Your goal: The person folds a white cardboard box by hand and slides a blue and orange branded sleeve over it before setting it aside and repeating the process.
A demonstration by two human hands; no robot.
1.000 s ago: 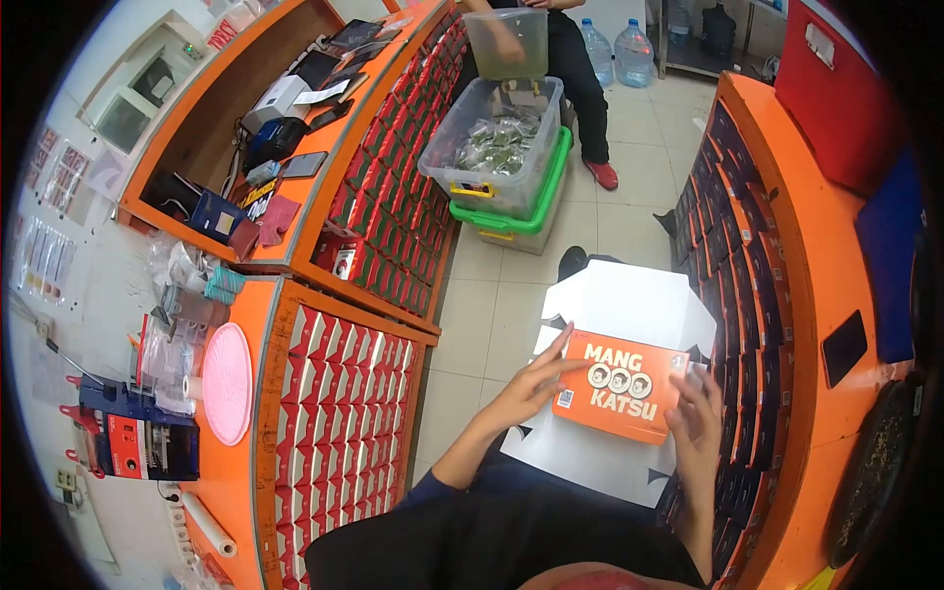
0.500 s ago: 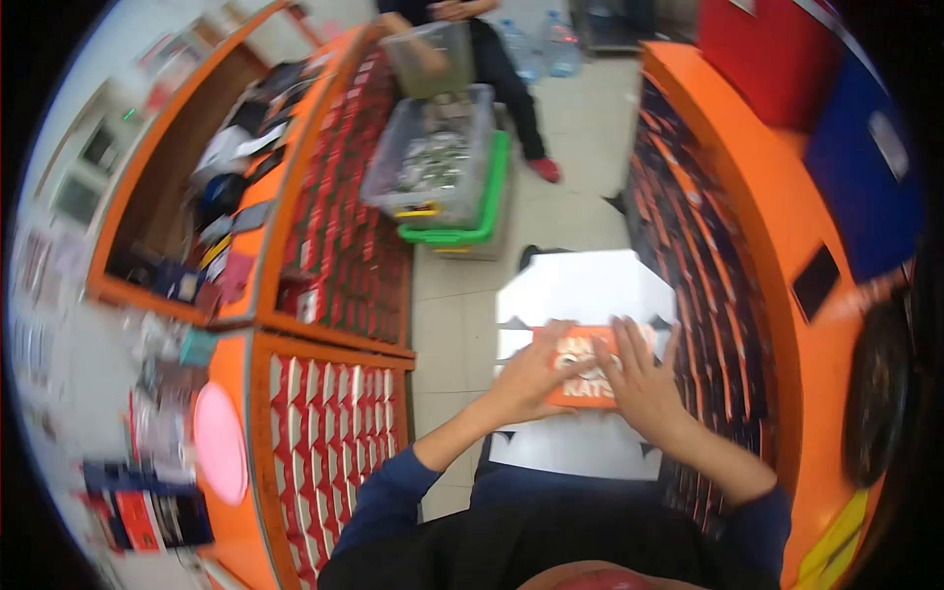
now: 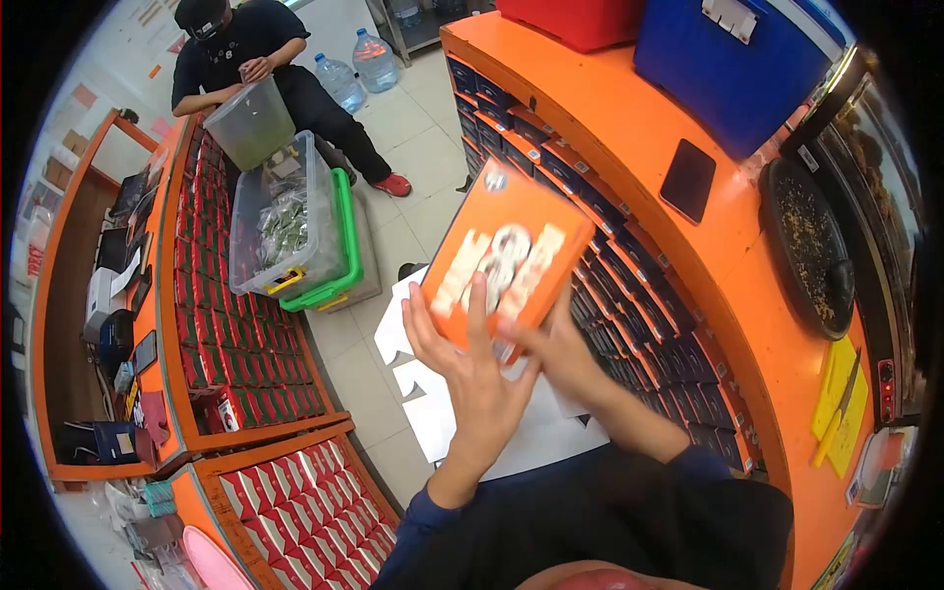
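An orange box (image 3: 560,211) with pale lettering and a round mark near its upper corner is raised in front of me, tilted to the right. My left hand (image 3: 474,369) holds its lower left part, fingers stretched over the printed face. Around the lower right edge, my right hand (image 3: 553,346) grips the same box, its thumb on the front and its other fingers mostly hidden behind. White card sheets (image 3: 431,425) with cut corners lie beneath my hands, over my lap.
Red and dark boxes fill the shelves on both sides. At left stands a clear tub (image 3: 285,231) with packets beside a green rim (image 3: 344,246); a seated person (image 3: 265,59) holds another tub (image 3: 251,123). A phone (image 3: 688,181) and black tray (image 3: 801,251) lie on the orange counter (image 3: 728,305).
The orange box has come up off the white sheets and turned tilted, carried by both hands. My view has swung to the right, bringing more of the counter into sight.
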